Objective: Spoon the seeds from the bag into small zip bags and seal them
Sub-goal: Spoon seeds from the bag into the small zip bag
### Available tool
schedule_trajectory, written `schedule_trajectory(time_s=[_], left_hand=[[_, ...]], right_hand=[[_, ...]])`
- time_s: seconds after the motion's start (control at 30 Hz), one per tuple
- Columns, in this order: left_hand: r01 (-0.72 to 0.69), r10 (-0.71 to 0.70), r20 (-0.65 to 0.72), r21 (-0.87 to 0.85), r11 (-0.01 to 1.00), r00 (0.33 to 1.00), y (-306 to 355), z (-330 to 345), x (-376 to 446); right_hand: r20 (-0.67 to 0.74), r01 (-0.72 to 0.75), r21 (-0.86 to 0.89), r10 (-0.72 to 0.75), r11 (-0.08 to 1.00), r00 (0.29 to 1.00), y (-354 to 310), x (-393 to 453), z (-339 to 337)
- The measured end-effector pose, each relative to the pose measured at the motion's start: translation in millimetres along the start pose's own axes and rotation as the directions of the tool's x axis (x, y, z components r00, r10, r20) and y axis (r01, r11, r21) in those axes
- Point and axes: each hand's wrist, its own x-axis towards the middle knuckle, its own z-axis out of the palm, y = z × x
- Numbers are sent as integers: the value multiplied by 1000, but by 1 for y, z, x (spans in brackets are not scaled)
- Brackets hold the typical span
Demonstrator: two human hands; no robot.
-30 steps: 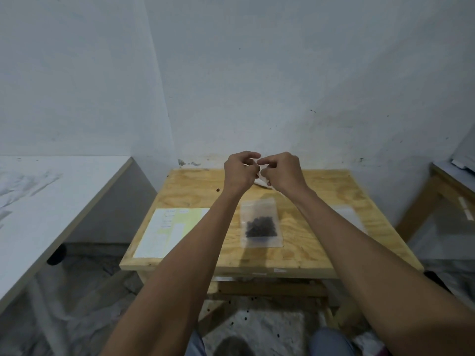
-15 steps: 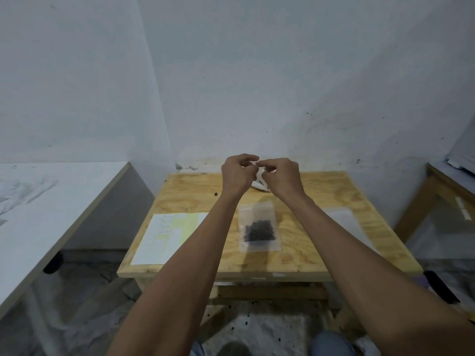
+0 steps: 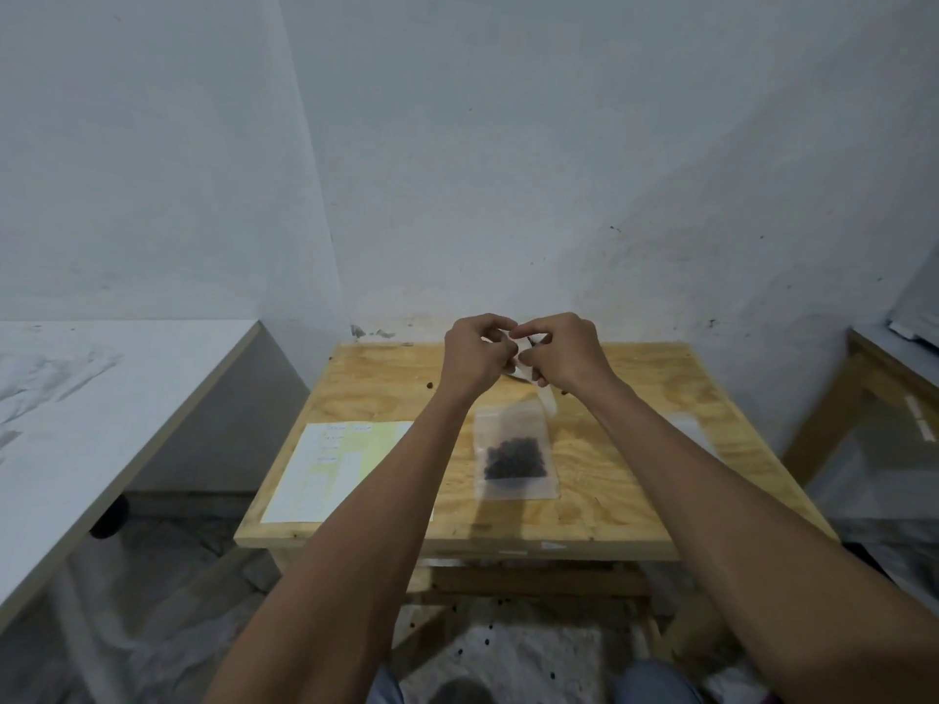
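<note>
A clear zip bag [image 3: 514, 452] with a dark heap of seeds in its lower half lies flat on the wooden table [image 3: 635, 480]. Above its far end, my left hand [image 3: 475, 355] and my right hand [image 3: 566, 350] meet fingertip to fingertip, both pinching a small clear zip bag [image 3: 543, 396] whose lower corner hangs below my right hand. Most of that small bag is hidden by my fingers. A thin dark object, possibly a spoon, shows behind my right hand; I cannot tell what it is.
A sheet of white and yellow paper [image 3: 340, 467] lies on the table's left part. Clear plastic sheets [image 3: 693, 434] lie at its right. A white counter [image 3: 76, 398] runs along the left, another wooden table [image 3: 894, 378] stands at the right. The wall is close behind.
My hands stay together over the far end of the table, with small finger movements. A corner of the small bag now hangs into view below my right hand.
</note>
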Motion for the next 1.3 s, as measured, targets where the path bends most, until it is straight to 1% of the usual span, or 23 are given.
schedule_trajectory(time_s=[0.13, 0.2, 0.3, 0.37, 0.47, 0.57, 0.63, 0.67, 0.73, 0.77, 0.8, 0.87, 0.93, 0.97, 1.03, 1.13, 1.23, 1.3], left_hand=[[-35, 33, 30, 82, 996, 999, -9, -1, -3], [-45, 40, 53, 93, 995, 998, -11, -3, -5], [-59, 53, 50, 123, 991, 997, -7, -5, -4], [-83, 75, 49, 177, 981, 996, -4, -6, -2], [-166, 160, 44, 274, 947, 986, 0, -7, -2], [-250, 258, 22, 329, 911, 966, 2, -8, -4], [-283, 277, 64, 309, 908, 959, 1, -12, -2], [-302, 281, 112, 313, 900, 953, -1, -14, 0], [-357, 305, 197, 345, 868, 932, -3, -17, 2], [-384, 331, 202, 348, 855, 922, -2, -16, 1], [-411, 370, 181, 333, 849, 911, 1, -15, 0], [-456, 449, 93, 285, 843, 889, 8, -13, -2], [-485, 503, 5, 274, 830, 864, 11, -13, -1], [-490, 514, -16, 279, 826, 857, 12, -14, 0], [-479, 504, -24, 272, 835, 864, 12, -17, 2], [-460, 486, -40, 261, 849, 873, 11, -20, 4], [-465, 504, -79, 285, 838, 860, 7, -21, 6], [-426, 467, -113, 264, 865, 877, 2, -21, 6]], right_hand=[[-45, -17, -24, 16, 1000, 999, 5, -2, 2], [-76, -13, -44, 9, 999, 997, 12, -3, 0], [-111, 59, -83, -68, 995, 991, 19, -5, -1], [-145, 96, -116, -112, 989, 983, 19, -5, 0], [-192, 151, -156, -180, 976, 965, 19, -2, 0], [-201, 204, -167, -236, 965, 951, 16, 0, -3], [-206, 233, -181, -269, 955, 941, 13, 3, -8], [-210, 246, -175, -281, 953, 936, 11, 5, -11], [-215, 273, -138, -298, 952, 930, 6, 8, -15], [-220, 292, -119, -312, 949, 924, 3, 9, -17], [-225, 311, -102, -326, 945, 918, -1, 10, -18], [-221, 330, -49, -332, 943, 917, -9, 11, -19], [-194, 309, 52, -294, 950, 936, -13, 13, -22], [-178, 285, 120, -261, 951, 949, -14, 14, -24], [-140, 227, 249, -197, 942, 970, -16, 14, -28], [-93, 159, 396, -133, 904, 987, -18, 13, -29], [-54, 102, 490, -87, 866, 995, -19, 14, -26], [-53, 63, 524, -41, 850, 998, -17, 16, -23]])
